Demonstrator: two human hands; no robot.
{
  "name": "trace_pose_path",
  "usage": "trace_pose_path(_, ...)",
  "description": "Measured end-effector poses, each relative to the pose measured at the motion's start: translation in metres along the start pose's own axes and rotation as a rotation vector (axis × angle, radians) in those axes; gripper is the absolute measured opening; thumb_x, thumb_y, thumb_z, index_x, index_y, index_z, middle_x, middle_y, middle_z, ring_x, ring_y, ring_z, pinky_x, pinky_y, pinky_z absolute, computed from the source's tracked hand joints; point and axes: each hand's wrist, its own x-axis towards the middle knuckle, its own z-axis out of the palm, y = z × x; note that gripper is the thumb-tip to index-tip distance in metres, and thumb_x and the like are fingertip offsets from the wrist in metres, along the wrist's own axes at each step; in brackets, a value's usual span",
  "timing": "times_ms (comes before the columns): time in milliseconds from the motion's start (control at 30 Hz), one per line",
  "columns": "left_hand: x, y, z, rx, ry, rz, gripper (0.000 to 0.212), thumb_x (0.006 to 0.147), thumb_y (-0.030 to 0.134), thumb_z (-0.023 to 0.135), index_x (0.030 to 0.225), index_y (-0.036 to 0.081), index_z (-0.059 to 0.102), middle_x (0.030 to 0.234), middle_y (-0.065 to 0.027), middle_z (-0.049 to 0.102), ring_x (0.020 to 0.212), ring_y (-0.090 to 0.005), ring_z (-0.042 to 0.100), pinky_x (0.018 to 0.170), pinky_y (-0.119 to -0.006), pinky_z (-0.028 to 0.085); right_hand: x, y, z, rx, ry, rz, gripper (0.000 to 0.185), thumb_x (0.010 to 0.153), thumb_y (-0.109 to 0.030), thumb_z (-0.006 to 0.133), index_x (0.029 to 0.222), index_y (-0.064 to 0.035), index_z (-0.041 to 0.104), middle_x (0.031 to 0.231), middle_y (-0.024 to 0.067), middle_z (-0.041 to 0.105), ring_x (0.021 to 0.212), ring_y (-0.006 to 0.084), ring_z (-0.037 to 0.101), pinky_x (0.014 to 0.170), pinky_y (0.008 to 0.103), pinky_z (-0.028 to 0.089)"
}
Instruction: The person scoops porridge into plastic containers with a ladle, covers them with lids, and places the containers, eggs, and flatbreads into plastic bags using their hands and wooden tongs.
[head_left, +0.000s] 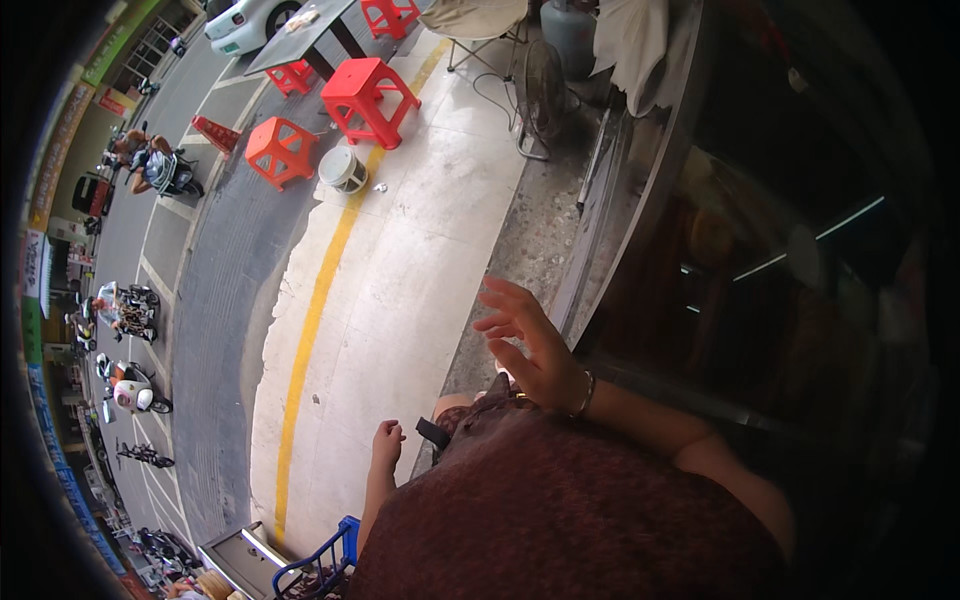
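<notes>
My right hand is raised in front of my dark red patterned clothing, fingers spread and slightly bent, holding nothing. A thin bracelet circles that wrist. On the other side, my left hand hangs beside my body over the pale pavement, its fingers loosely curled; no object shows in it, and the palm is partly hidden. A black strap end sticks out from my clothing between the hands. Near my left forearm is a blue frame of a chair or similar item.
Pale pavement bears a yellow line. Ahead stand red stools, an orange stool, a white bucket, a table and a floor fan. Dark glass runs along the right; scooters line the road at left.
</notes>
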Motion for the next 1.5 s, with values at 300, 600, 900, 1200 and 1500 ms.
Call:
trace_pose_path(300,0.277,0.129,-0.115,0.267,-0.24,-0.189,0.031,0.085,0.019,0.052,0.109,0.0,0.053,0.089,-0.0113,0.061,0.078,-0.0209,0.064,0.061,-0.03,0.048,0.146,0.101,-0.014,-0.181,0.558,0.188,0.033,0.09,-0.005,0.05,0.122,0.0015,0.044,0.127,0.0138,0.044,0.092,0.0161,0.059,0.079,0.0268,0.048)
trace_pose_path(600,0.431,0.604,-0.004,0.243,-0.502,0.571,0.03,0.092,0.019,0.048,0.116,0.002,0.051,0.099,-0.0087,0.059,0.084,-0.0161,0.059,0.073,-0.028,0.044,0.274,0.108,-0.071,-0.349,0.867,0.248,0.035,0.086,0.001,0.05,0.121,0.0003,0.044,0.129,0.0138,0.043,0.09,0.0163,0.06,0.078,0.0264,0.047)
trace_pose_path(900,0.406,0.79,0.218,0.479,-0.88,0.658,0.031,0.091,0.012,0.049,0.12,0.002,0.048,0.104,-0.013,0.059,0.09,-0.0193,0.061,0.076,-0.028,0.048,0.441,0.132,-0.267,-0.698,0.67,0.01,0.049,0.081,-0.005,0.059,0.127,-0.002,0.042,0.133,0.0153,0.041,0.122,0.0274,0.043,0.098,0.0348,0.037)
trace_pose_path(1200,0.205,1.003,0.405,0.437,-1.536,1.084,0.036,0.09,0.01,0.05,0.124,0.002,0.042,0.115,-0.0105,0.054,0.1,-0.019,0.056,0.087,-0.029,0.044,0.369,0.241,-0.359,-0.392,0.928,0.463,0.047,0.083,-0.017,0.063,0.125,-0.0037,0.045,0.11,0.0122,0.056,0.103,0.0223,0.054,0.087,0.0326,0.044)
trace_pose_path(1500,0.107,1.047,0.608,2.091,-2.415,0.653,0.047,0.089,0.032,0.054,0.128,0.007,0.045,0.12,-0.0069,0.052,0.1,-0.0179,0.056,0.078,-0.028,0.048,0.303,0.365,-0.32,0.203,1.458,1.338,0.044,0.083,-0.017,0.063,0.122,-0.0038,0.048,0.11,0.012,0.057,0.104,0.0225,0.054,0.087,0.033,0.044)
